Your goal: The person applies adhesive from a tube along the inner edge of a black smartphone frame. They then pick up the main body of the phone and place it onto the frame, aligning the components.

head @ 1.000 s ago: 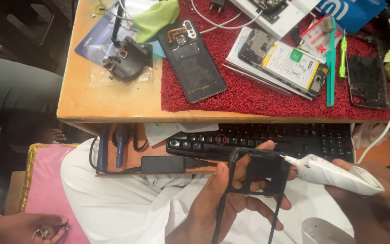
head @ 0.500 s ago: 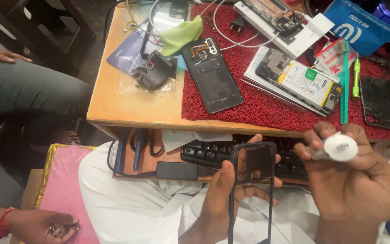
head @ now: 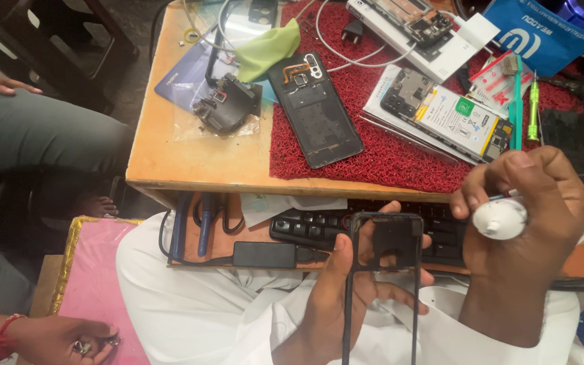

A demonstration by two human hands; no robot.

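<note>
Since half a second ago, I see the right hand [head: 518,223] curled tighter around the white tube [head: 500,218]. Left hand [head: 346,284] grips the black phone frame [head: 383,270] upright, fingers wrapped behind it, above the keyboard [head: 373,226].

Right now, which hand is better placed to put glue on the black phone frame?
Probably the right hand: it grips the white tube beside the black phone frame, which the left hand holds upright.

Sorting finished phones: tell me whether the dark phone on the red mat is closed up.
Open. The dark phone shell lies inside-up on the red mat, bare interior and camera parts showing.
</note>
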